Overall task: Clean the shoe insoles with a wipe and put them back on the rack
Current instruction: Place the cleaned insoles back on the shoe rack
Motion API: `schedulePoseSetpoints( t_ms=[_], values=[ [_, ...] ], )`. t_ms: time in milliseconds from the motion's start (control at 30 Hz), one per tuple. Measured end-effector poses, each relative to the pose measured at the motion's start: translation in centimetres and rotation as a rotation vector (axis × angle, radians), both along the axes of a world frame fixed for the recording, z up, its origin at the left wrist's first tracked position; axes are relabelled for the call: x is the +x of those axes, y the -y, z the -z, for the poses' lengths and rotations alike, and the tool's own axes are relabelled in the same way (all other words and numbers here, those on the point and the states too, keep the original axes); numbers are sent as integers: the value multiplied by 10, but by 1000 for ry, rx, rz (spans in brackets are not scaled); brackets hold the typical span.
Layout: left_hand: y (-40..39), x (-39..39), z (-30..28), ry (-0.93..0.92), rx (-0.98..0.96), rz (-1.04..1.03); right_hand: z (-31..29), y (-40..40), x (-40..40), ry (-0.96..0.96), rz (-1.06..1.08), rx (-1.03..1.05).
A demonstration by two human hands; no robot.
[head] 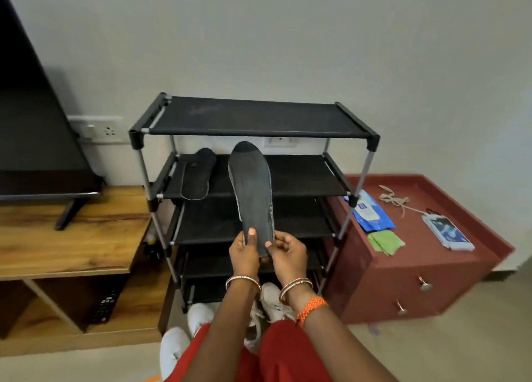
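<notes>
Hands [266, 250] both pinch one insole's [252, 191] heel upright before the rack [259, 119]; next, probably fetching a wipe from the pack [371, 213] at three o'clock.

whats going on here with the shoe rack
A person holds a long dark grey shoe insole up by its heel end, left hand and right hand both pinching it in front of the black metal-framed shoe rack. A second black insole lies on the rack's second shelf. A blue packet of wipes and a green cloth rest on the red cabinet to the right. Neither hand holds a wipe.
</notes>
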State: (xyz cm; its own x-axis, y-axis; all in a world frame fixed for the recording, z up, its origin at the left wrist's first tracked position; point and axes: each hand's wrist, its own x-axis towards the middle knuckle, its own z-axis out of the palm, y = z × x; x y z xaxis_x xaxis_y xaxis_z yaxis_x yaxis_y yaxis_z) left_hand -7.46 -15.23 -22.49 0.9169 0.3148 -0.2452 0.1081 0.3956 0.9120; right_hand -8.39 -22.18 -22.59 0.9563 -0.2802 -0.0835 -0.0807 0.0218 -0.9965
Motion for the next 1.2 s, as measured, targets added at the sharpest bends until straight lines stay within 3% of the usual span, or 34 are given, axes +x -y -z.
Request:
schedulePoseSetpoints(
  t_ms=[267,500,733,867,1033,1200],
  values=[
    [-55,38,-2,-7,-86,93,-17,-46,66,-37,40,140],
    [-75,65,-12,4,-52,96,-34,-57,116,-150,66,232],
    [-77,75,-5,-18,80,184,-30,-54,141,-177,171,82],
    [-60,74,12,-118,244,260,-13,-34,130,-152,197,-109],
    [-8,67,41,-170,389,506,20,27,78,-83,211,-451],
    [57,51,47,-103,551,833,37,87,44,-98,331,-518]
  ],
)
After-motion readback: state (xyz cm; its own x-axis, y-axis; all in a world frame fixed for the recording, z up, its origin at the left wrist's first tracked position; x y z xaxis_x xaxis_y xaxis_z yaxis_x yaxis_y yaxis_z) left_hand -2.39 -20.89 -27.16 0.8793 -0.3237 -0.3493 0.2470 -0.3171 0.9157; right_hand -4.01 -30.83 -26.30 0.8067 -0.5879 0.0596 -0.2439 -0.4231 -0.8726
